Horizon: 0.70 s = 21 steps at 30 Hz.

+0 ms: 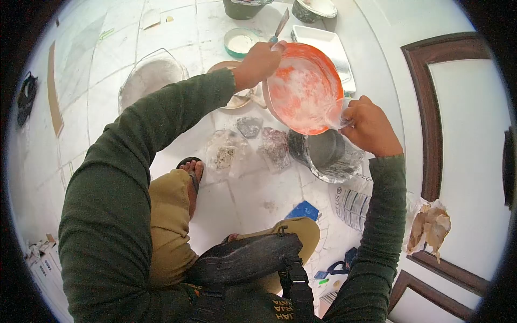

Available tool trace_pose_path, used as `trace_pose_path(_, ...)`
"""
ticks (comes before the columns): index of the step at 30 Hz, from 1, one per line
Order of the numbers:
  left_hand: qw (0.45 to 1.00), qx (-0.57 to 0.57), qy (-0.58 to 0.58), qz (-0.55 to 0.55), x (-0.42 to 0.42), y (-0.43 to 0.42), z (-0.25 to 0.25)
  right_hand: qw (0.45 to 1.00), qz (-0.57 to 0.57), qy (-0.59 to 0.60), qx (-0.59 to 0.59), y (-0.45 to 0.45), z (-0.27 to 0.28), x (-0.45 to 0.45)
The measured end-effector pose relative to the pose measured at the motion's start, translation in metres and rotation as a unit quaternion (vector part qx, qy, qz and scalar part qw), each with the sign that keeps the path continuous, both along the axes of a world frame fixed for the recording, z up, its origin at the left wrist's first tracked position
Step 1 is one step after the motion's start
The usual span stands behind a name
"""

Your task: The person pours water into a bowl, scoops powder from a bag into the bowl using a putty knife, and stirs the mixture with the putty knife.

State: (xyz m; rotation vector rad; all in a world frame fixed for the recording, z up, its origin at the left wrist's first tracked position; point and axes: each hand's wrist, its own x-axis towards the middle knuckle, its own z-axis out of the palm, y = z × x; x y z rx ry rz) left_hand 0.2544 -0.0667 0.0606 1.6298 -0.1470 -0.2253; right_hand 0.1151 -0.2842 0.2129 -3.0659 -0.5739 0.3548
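An orange basin [301, 91], coated inside with white powder or paste, is held tilted above the floor. My left hand [258, 65] is closed at its upper left rim and also grips a putty knife [281, 27], blade pointing up and away. At the basin's lower right edge, my right hand [372, 127] is closed on a clear plastic cup [337, 114] whose mouth faces into the basin. Just below the basin stands a dark, paint-smeared bucket [328, 156]. Some fingers of both hands are hidden.
Open plastic bags [225, 153] lie on the tiles near my foot. A powdery bucket [151, 81] stands left, a green-rimmed tub [240, 43] and white tray [323, 48] farther off. A printed sack [353, 202] lies right, beside a brown-framed door [463, 134].
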Motion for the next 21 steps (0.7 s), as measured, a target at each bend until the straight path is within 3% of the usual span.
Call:
trace_pose_path(4,0.996,0.064,0.04,-0.04,-0.011,0.006,0.019,1.0,-0.003,-0.018,-0.004,0.006,-0.008,0.001)
trace_pose_path(7,0.998,0.058,-0.027,0.016,-0.018,0.002,0.013,0.999,0.0,-0.011,-0.04,0.012,-0.004,0.003)
trace_pose_path(17,0.998,0.064,-0.027,-0.012,-0.016,-0.002,0.007,0.998,-0.017,-0.024,-0.061,0.006,0.001,-0.003)
trace_pose_path(21,0.999,0.035,0.003,-0.026,-0.015,-0.003,0.003,0.992,-0.06,-0.086,0.07,-0.021,-0.002,-0.015)
